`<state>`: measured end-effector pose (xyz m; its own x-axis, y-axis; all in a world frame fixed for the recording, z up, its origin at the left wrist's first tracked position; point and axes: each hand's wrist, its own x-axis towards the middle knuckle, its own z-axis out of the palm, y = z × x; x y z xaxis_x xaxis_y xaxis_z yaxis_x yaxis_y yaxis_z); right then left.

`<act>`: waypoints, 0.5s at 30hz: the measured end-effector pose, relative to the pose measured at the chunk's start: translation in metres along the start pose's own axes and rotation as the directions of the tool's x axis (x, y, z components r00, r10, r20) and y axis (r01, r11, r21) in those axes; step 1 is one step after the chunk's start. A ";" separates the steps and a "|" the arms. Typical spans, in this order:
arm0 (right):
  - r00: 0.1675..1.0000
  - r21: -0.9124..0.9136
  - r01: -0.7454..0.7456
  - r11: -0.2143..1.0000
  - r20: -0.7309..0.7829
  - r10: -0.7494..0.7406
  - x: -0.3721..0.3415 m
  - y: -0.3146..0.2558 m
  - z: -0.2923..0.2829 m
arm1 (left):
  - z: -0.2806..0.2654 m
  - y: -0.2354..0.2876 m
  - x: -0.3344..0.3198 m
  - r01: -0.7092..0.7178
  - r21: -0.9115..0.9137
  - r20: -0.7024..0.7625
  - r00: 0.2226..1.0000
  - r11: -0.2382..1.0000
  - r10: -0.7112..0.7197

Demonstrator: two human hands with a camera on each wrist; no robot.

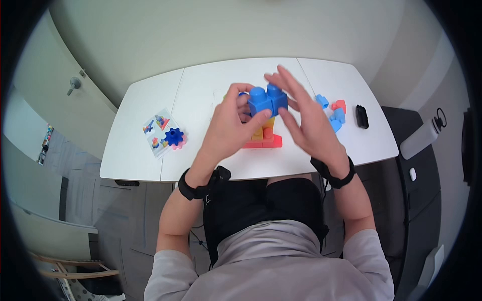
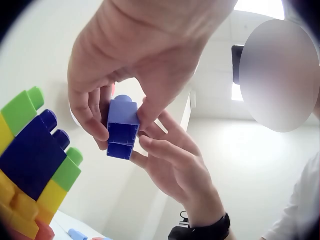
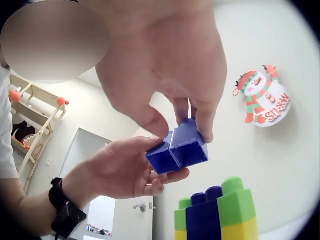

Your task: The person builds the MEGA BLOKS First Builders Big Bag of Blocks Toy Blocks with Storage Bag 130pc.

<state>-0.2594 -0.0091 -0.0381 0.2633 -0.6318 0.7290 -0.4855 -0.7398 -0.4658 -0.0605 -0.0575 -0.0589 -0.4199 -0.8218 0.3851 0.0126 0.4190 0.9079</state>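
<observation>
Two blue toy building blocks are held side by side above the table. My left hand (image 1: 228,123) pinches the left blue block (image 1: 259,104) between thumb and fingers. My right hand (image 1: 314,125) has its thumb and fingers around the right blue block (image 1: 279,104), with some fingers raised in the head view. From below, the hollow undersides of the blue blocks (image 3: 189,156) face the right wrist camera. Under and beyond the hands stands a stack (image 2: 32,157) of green, dark blue and yellow blocks on a red base (image 1: 263,144), partly hidden in the head view.
At the left of the white table (image 1: 133,155) lies a picture sheet (image 1: 163,145), with a dark blue gear-shaped piece (image 1: 174,136) over a pink one. Several light blue blocks (image 1: 336,118), red pieces (image 1: 340,105) and a black object (image 1: 361,117) lie at the right. A white bottle (image 1: 419,140) is beyond the right edge.
</observation>
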 end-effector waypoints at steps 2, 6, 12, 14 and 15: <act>0.998 0.077 -0.057 0.995 -0.032 0.060 0.003 0.006 0.001 | -0.003 0.008 0.005 -0.063 0.073 0.006 0.998 0.995 0.063; 0.987 0.199 -0.144 0.969 -0.048 0.156 0.011 0.026 0.007 | -0.013 0.009 0.010 -0.064 0.181 0.016 0.998 0.981 0.063; 0.985 0.203 -0.122 0.972 -0.093 0.143 0.022 0.043 0.021 | -0.036 -0.004 0.024 -0.154 0.355 -0.008 0.986 0.922 0.168; 0.986 0.174 -0.107 0.979 -0.105 0.126 0.024 0.047 0.027 | -0.040 -0.014 0.029 -0.156 0.352 -0.029 0.984 0.923 0.177; 0.987 0.148 -0.104 0.983 -0.106 0.120 0.026 0.050 0.031 | -0.041 -0.019 0.031 -0.158 0.349 -0.051 0.981 0.924 0.187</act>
<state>-0.2515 -0.0696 -0.0583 0.1131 -0.6882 0.7166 -0.3812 -0.6961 -0.6084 -0.0363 -0.1074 -0.0576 -0.3628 -0.7475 0.5565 -0.2389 0.6518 0.7198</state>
